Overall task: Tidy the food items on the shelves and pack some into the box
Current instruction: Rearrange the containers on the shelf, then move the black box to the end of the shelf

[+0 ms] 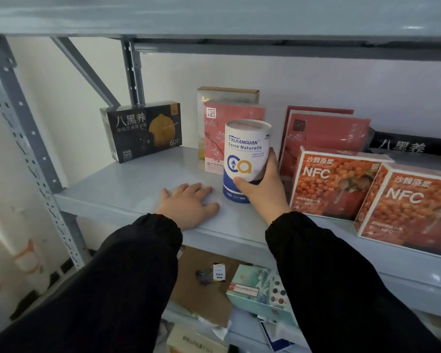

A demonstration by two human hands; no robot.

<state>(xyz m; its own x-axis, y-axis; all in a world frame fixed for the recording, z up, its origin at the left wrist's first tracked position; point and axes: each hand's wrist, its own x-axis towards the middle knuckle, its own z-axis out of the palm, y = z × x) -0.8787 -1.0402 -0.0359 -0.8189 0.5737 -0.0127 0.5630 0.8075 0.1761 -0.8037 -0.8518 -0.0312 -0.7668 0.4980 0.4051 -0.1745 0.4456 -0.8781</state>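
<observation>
Shelf [143, 179]: boxes upright. Right hand [261, 186] grips white-blue canister [246, 159]; left hand [189, 203] flat, holding nothing. Tidying apparently midway; packing box unseen.

Your canister [246, 159] is white with a dark blue base band and a blue-and-gold logo. You see a black box [143, 131] bearing a golden fruit, a pink box [215, 138] patterned with blossom branches, and two orange boxes [334, 184] covered in orange berries, white-edged. The shelf [127, 184] is pale grey-blue; your sleeves [127, 276] black.
</observation>
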